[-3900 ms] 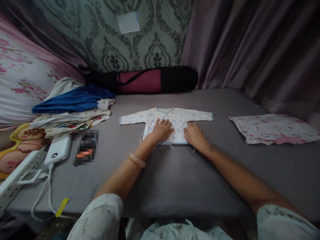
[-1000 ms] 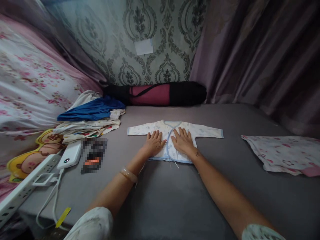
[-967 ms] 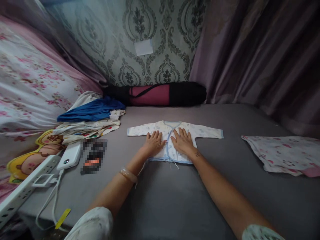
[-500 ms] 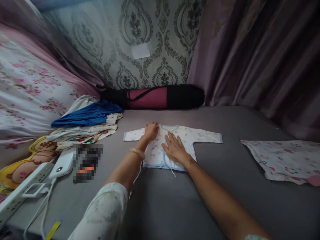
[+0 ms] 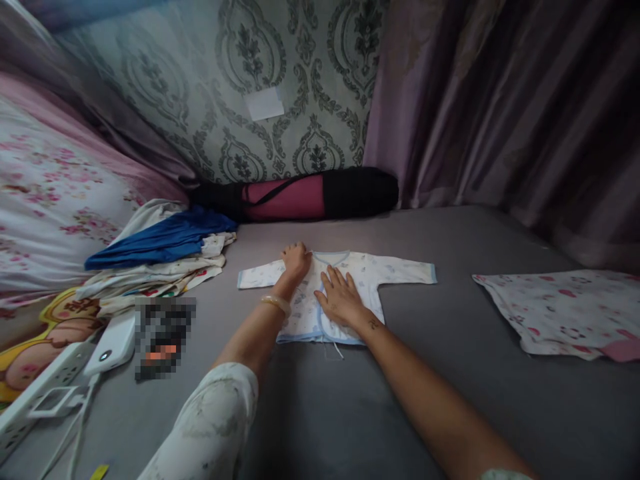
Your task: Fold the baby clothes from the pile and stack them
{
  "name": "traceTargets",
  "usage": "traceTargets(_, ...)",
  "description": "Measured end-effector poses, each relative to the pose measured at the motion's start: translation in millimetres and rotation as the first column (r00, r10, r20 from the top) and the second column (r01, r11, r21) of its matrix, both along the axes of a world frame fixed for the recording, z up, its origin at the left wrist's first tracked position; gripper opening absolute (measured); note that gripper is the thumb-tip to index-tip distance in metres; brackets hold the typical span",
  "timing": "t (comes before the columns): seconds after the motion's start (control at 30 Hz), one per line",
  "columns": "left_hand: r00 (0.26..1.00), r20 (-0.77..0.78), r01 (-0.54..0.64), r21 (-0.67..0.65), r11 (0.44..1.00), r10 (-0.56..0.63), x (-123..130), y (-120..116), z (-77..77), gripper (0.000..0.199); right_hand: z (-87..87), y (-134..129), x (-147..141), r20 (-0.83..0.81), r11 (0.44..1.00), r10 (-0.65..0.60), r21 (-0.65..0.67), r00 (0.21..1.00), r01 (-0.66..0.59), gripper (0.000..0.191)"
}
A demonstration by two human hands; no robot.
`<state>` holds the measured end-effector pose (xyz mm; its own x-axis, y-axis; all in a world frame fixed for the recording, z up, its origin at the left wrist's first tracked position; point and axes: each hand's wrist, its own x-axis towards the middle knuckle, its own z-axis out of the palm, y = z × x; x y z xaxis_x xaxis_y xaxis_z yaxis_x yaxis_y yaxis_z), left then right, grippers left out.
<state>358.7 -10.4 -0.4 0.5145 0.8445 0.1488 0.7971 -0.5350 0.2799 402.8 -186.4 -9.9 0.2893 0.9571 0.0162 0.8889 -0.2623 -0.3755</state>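
Observation:
A small white baby shirt (image 5: 373, 269) with blue edging and a faint print lies spread flat, its sleeves stretched out to both sides. My left hand (image 5: 297, 260) is at the shirt's left shoulder beside the neckline, fingers curled and closed on the cloth. A pale bangle (image 5: 275, 303) circles that wrist. Flat on the shirt's front rests my right hand (image 5: 341, 298), its fingers spread. A thin white tie string (image 5: 339, 350) pokes out below the hem. My left forearm covers part of the shirt's left side.
The shirt lies on a grey sheet (image 5: 430, 347). To the right is a folded printed cloth (image 5: 555, 310). On the left are piled clothes (image 5: 160, 237), a white power bank (image 5: 113, 343), a power strip (image 5: 47, 390) and a blurred-out object (image 5: 163, 340). A black-and-maroon bag (image 5: 295, 197) lies along the wall.
The view has shifted slightly, so most things sit a little further left. Both hands keep nearly the same places on the shirt. A string beside my left forearm no longer shows.

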Motion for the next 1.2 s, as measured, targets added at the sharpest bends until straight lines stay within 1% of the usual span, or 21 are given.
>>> traceTargets(0.07, 0.991, 0.028, 0.127, 0.06, 0.99, -0.128, 2.6, -12.0, 2.0, 0.028, 4.0, 1.9, 5.6, -0.057, 1.0, 0.009, 0.011, 0.998, -0.009, 0.061)
traceTargets(0.13, 0.954, 0.081, 0.286, 0.043, 0.957, -0.289, 7.8, -25.7, 2.9, 0.031, 9.3, 3.6, 16.1, -0.088, 0.997, -0.028, 0.063, 0.996, 0.034, 0.055)
traceTargets(0.23, 0.857, 0.125, 0.501, 0.026, 0.865, -0.5, 16.0, -47.7, 1.2, 0.039, 14.7, 0.9, 37.7, -0.006, 0.962, -0.192, 0.197, 0.981, 0.189, 0.053)
traceTargets(0.27, 0.824, 0.103, 0.557, 0.034, 0.83, -0.557, 17.5, -54.8, -0.3, 0.041, 14.7, -1.7, 44.9, 0.04, 0.947, -0.244, 0.223, 0.969, 0.23, 0.053)
traceTargets(0.33, 0.774, 0.013, 0.632, 0.037, 0.774, -0.633, 17.9, -67.1, -4.5, 0.045, 11.6, -8.2, 56.7, 0.113, 0.939, -0.302, 0.207, 0.947, 0.275, 0.053)
traceTargets(0.37, 0.763, -0.037, 0.647, 0.029, 0.762, -0.646, 16.9, -71.9, -7.1, 0.047, 9.0, -11.2, 60.9, 0.136, 0.942, -0.31, 0.175, 0.941, 0.286, 0.054)
traceTargets(0.4, 0.762, -0.08, 0.645, 0.018, 0.764, -0.642, 15.4, -75.7, -9.8, 0.05, 5.8, -13.8, 64.0, 0.15, 0.946, -0.312, 0.137, 0.938, 0.292, 0.055)
traceTargets(0.53, 0.799, -0.163, 0.587, 0.005, 0.81, -0.579, 9.5, -82.0, -16.9, 0.056, -4.6, -17.2, 68.5, 0.156, 0.956, -0.293, 0.028, 0.943, 0.292, 0.058)
traceTargets(0.6, 0.807, -0.185, 0.573, 0.013, 0.82, -0.561, 9.5, -82.7, -15.7, 0.056, -5.8, -16.1, 68.9, 0.154, 0.956, -0.29, 0.008, 0.945, 0.292, 0.058)
traceTargets(0.67, 0.804, -0.209, 0.574, 0.024, 0.819, -0.557, 12.6, -83.6, -11.5, 0.054, -4.4, -15.0, 69.6, 0.144, 0.956, -0.291, -0.005, 0.946, 0.295, 0.058)
traceTargets(0.73, 0.797, -0.218, 0.588, 0.061, 0.807, -0.564, 18.7, -85.3, -6.5, 0.051, -2.0, -14.8, 70.7, 0.129, 0.955, -0.294, -0.005, 0.947, 0.298, 0.057)
traceTargets(0.8, 0.777, -0.202, 0.622, 0.104, 0.776, -0.596, 26.5, -87.1, -4.0, 0.049, -0.5, -15.5, 72.5, 0.13, 0.951, -0.31, 0.024, 0.942, 0.309, 0.056)
traceTargets(0.83, 0.763, -0.188, 0.643, 0.111, 0.758, -0.619, 30.4, -87.8, -4.3, 0.049, -0.3, -16.2, 73.7, 0.134, 0.947, -0.321, 0.036, 0.938, 0.319, 0.056)
traceTargets(0.9, 0.735, -0.171, 0.675, 0.084, 0.733, -0.657, 36.7, -88.4, -7.7, 0.05, -1.2, -17.8, 76.6, 0.14, 0.942, -0.336, 0.037, 0.931, 0.334, 0.057)
traceTargets(1.0, 0.738, -0.172, 0.667, 0.036, 0.744, -0.653, 40.0, -87.6, -15.8, 0.051, -3.5, -19.5, 80.7, 0.13, 0.941, -0.332, -0.019, 0.934, 0.337, 0.058)
traceTargets(1.07, 0.749, -0.177, 0.654, 0.04, 0.755, -0.639, 39.1, -87.0, -19.8, 0.052, -4.4, -19.8, 82.9, 0.126, 0.936, -0.343, -0.039, 0.931, 0.35, 0.059)
traceTargets(1.2, 0.765, -0.181, 0.636, 0.061, 0.769, -0.618, 36.0, -88.2, -21.6, 0.056, -3.2, -22.0, 88.8, 0.106, 0.887, -0.447, -0.074, 0.888, 0.455, 0.062)
